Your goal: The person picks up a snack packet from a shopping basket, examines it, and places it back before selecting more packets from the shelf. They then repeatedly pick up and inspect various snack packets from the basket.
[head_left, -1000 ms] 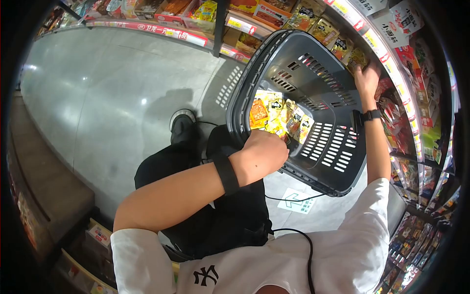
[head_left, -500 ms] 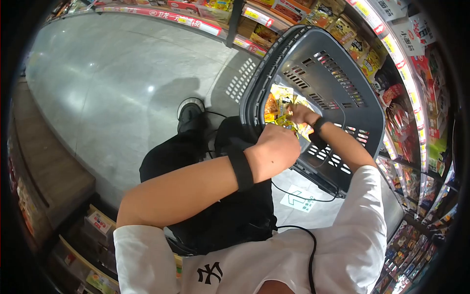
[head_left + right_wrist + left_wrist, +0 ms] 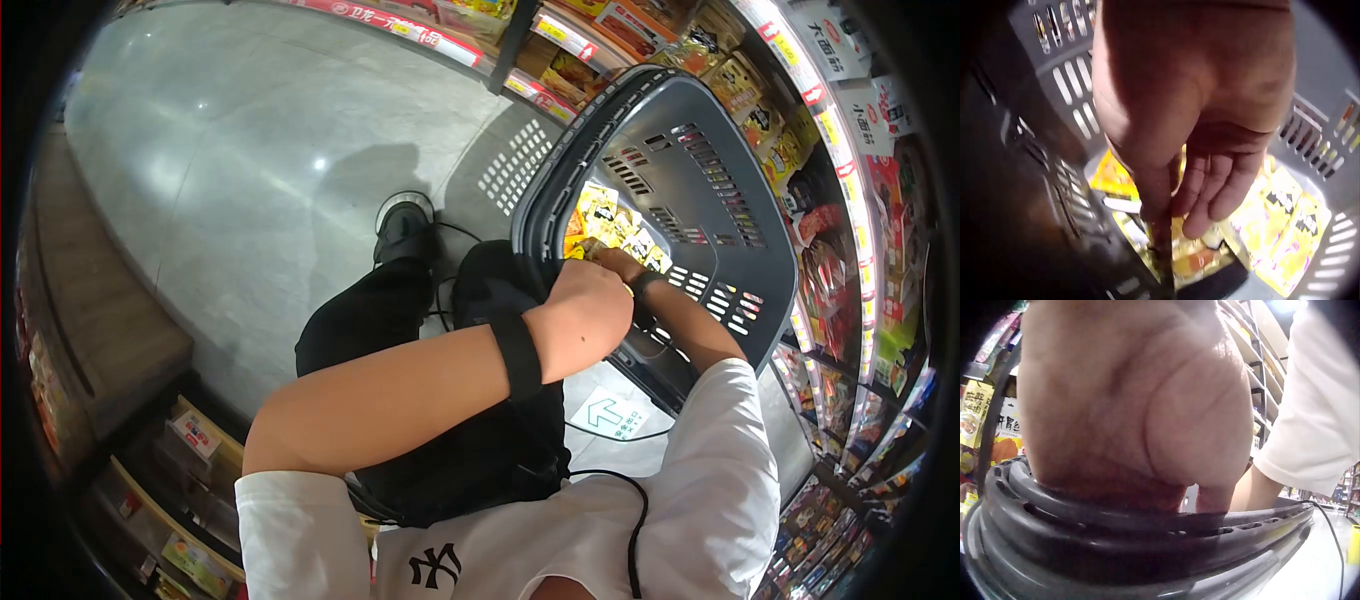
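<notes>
My left hand (image 3: 585, 315) grips the near rim of a dark grey shopping basket (image 3: 775, 230); in the left wrist view the palm (image 3: 1135, 400) lies over the layered rim (image 3: 1147, 550). Reaching down inside the basket, my right hand (image 3: 620, 264) is partly hidden behind the left. The right wrist view shows this hand (image 3: 1204, 112) pinching a yellow snack packet (image 3: 1194, 257) between thumb and fingers, low over the basket's bottom. Beside it lie pale yellow packets (image 3: 1291, 247) and an orange one (image 3: 1112, 178).
Shelves of packaged snacks (image 3: 740, 90) with a lit price rail (image 3: 850, 190) run behind and right of the basket. Grey floor (image 3: 250, 130) spreads at the left. One shoe (image 3: 405, 230), a thin cable (image 3: 640, 500) and a floor arrow sign (image 3: 610, 412) are in view.
My right hand has come from the shelf into the basket, then moved lower toward the near rim. The left hand keeps its grip; the basket appears farther right in the head view.
</notes>
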### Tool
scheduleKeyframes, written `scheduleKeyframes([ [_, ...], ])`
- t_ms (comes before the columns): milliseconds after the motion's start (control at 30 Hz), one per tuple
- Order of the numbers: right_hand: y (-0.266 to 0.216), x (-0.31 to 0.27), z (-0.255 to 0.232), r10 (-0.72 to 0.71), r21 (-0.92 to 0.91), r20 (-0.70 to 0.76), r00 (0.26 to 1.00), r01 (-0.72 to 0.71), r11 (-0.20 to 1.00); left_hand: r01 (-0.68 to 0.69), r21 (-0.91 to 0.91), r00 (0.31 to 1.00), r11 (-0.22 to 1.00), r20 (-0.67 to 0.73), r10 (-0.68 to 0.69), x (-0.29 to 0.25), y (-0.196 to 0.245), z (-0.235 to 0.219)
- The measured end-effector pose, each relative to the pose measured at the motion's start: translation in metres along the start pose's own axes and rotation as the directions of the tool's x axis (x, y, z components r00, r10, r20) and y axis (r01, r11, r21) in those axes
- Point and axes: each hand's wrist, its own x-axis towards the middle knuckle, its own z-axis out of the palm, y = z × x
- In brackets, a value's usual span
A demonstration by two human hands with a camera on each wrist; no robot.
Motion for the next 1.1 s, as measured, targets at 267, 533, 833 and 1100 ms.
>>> scheduleKeyframes([
  [267, -0.078, -0.218, -0.145, 0.022, 0.584, -0.393, 0.919, 0.231, 0.779, 0.208, -0.268, 0.975, 0.941, 0.131, -0.178, 0.017, -0.007, -0.02],
  [533, -0.096, -0.254, -0.134, -0.023, 0.77, -0.601, 0.799, 0.586, 0.255, 0.249, -0.366, 0.946, 0.897, 0.291, -0.144, 0.047, -0.021, -0.035],
  [833, -0.131, -0.232, -0.132, 0.248, 0.675, -0.736, 0.63, 0.657, 0.335, 0.011, -0.664, 0.984, 0.747, -0.125, -0.125, 0.06, -0.036, -0.009],
  [1100, -0.123, -0.234, -0.119, 0.209, 0.7, -0.71, 0.673, 0.643, 0.309, -0.226, -0.469, 0.897, 0.854, -0.441, -0.004, 0.056, -0.031, -0.002],
])
